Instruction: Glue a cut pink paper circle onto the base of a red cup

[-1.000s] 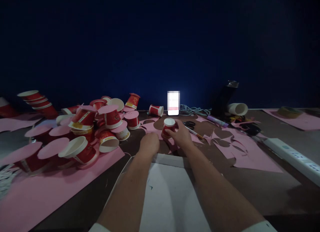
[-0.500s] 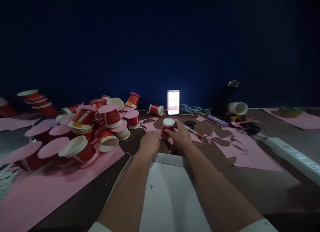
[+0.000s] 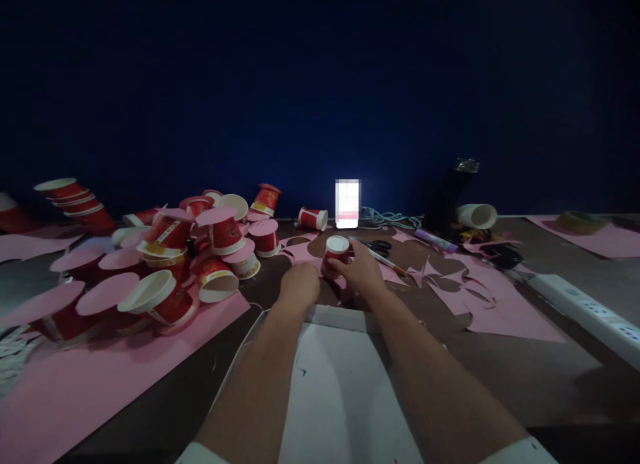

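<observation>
A red paper cup (image 3: 337,253) stands upside down, its white base facing up, a little beyond the white box. My right hand (image 3: 361,271) is wrapped around its right side, thumb toward the front. Just left of the cup, my left hand (image 3: 300,285) is curled closed, back toward me; its fingertips are hidden, so anything in them does not show. Pink paper scraps (image 3: 303,253) with round cut-outs lie behind and beside the cup. Scissors (image 3: 379,245) with dark handles and a thin pen-like stick (image 3: 393,264) lie to its right.
At left, several red cups (image 3: 220,232) with pink discs are piled on a pink sheet (image 3: 125,377). A white box (image 3: 340,384) lies under my forearms. A lit phone (image 3: 347,207) stands at the back. At right are a purple tube (image 3: 436,241) and a power strip (image 3: 585,311).
</observation>
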A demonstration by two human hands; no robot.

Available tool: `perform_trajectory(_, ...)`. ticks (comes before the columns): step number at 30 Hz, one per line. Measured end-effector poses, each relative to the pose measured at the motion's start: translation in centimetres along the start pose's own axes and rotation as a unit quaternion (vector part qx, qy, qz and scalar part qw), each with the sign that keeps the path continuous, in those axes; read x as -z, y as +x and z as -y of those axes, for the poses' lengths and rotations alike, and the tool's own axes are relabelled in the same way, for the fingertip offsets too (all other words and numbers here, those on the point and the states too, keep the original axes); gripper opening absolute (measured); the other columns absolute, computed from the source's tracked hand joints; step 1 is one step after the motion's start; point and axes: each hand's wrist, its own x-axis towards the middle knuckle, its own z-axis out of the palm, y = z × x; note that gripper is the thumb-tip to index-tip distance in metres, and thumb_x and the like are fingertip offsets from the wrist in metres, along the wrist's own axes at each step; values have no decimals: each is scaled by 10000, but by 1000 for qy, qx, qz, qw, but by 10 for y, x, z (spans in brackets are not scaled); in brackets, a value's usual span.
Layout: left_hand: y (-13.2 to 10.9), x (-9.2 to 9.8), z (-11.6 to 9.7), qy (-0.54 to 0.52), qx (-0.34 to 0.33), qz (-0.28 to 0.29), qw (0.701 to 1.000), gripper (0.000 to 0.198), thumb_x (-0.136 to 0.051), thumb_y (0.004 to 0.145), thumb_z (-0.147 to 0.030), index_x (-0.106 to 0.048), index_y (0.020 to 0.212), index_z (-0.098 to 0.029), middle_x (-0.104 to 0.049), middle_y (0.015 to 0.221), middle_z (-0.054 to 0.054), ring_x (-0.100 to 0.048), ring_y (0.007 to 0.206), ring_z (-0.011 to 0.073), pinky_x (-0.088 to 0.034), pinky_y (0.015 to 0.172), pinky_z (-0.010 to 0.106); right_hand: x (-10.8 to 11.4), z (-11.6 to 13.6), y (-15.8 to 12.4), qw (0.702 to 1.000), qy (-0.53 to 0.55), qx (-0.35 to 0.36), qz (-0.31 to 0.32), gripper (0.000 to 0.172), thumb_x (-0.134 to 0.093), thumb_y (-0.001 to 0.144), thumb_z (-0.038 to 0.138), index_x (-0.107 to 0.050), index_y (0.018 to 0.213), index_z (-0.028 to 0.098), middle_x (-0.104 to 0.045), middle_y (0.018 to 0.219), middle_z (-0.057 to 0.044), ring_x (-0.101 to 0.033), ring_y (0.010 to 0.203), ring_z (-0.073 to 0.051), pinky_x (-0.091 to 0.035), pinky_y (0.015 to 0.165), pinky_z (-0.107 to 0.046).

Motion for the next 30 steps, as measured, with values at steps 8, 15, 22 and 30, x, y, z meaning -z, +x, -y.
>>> perform_trajectory(8, 0, 1, 0, -6, 4, 6, 1000, 280, -436, 795, -157, -683, 927, -147, -691, 978, 149, -644, 952, 238, -487, 796, 307, 0, 1, 0, 1000, 5, -1, 5, 528, -668, 691, 441, -529, 1156, 233, -609, 1149, -67, -572, 1011, -215, -438, 850, -360)
perform_trajectory(15, 0, 0, 0, -9, 10, 3, 1000, 297, -428, 789, -158, -676, 951, -147, -687, 997, 150, -642, 952, 232, -488, 790, 297, -1, 0, 0, 1000, 6, 2, 4, 517, -675, 687, 425, -531, 1147, 239, -607, 1153, -59, -569, 1019, -218, -438, 856, -364)
perform_trajectory(22, 0, -2, 1, -12, 9, 2, 1000, 273, -462, 772, -158, -672, 945, -154, -687, 989, 144, -642, 954, 236, -484, 798, 301, -1, 1, -1, 1000, 1, -13, 7, 523, -669, 693, 433, -532, 1157, 236, -600, 1158, -65, -568, 1021, -220, -434, 853, -358)
perform_trajectory(30, 1, 4, 2, -35, 13, -29, 999, 258, -456, 794, -144, -683, 915, -162, -693, 945, 136, -646, 937, 241, -484, 795, 310, 8, 7, -3, 996, 69, -41, -29, 631, -651, 682, 546, -510, 1198, 213, -597, 1155, -90, -591, 976, -213, -446, 860, -357)
